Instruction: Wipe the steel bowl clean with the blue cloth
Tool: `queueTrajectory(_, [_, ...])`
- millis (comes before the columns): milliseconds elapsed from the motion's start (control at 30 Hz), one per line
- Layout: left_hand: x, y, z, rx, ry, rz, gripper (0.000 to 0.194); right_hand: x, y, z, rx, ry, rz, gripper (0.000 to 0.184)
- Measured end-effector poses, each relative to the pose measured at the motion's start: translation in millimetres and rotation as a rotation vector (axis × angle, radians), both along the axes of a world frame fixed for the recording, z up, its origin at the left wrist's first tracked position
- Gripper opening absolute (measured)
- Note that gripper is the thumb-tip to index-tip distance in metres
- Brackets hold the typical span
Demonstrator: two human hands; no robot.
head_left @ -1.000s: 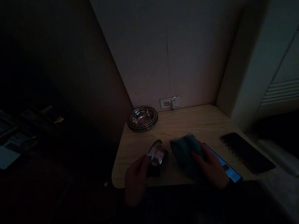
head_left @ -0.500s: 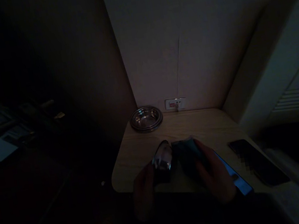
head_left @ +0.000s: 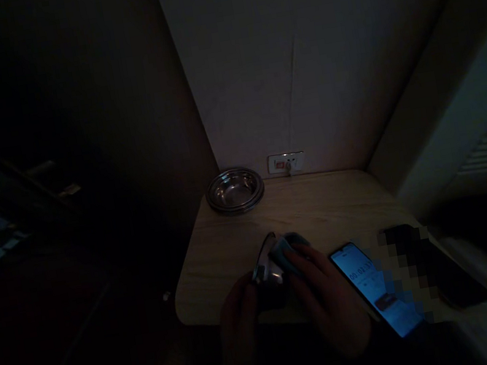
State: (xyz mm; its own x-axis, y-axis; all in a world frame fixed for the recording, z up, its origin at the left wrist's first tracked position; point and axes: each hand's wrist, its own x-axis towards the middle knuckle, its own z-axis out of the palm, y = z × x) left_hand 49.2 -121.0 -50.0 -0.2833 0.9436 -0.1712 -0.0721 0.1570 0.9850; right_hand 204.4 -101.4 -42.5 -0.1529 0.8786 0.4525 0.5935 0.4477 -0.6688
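Note:
The room is very dark. My left hand grips a small shiny steel bowl tilted on its side at the near edge of a light wooden table. My right hand presses a blue-green cloth into the bowl's opening, fingers closed on the cloth. Much of the cloth is hidden by the hand and bowl.
A stack of steel bowls sits at the table's back left by a wall socket. A lit phone lies right of my hand, with a dark phone beyond it. Darkness hides the floor at left.
My right hand has lifted the cloth off the lit phone and brought it left into the bowl. The phone's screen is now uncovered. The left hand keeps hold of the bowl.

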Motion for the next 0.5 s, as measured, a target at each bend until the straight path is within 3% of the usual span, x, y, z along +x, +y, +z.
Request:
queueTrajectory(167, [5, 2, 2.2, -0.082, 0.094, 0.085, 0.04, -2, 2, -2.6, 0.053, -0.063, -0.017, 0.034])
queueTrajectory(367, [15, 5, 12.9, -0.06, 0.061, 0.031, 0.038, -3, -4, -1.8, 0.119, -0.169, -0.036, 0.036])
queueTrajectory(500, [19, 2, 11.7, -0.134, 0.117, 0.113, 0.034, -4, -8, 1.3, 0.168, -0.27, -0.054, 0.035])
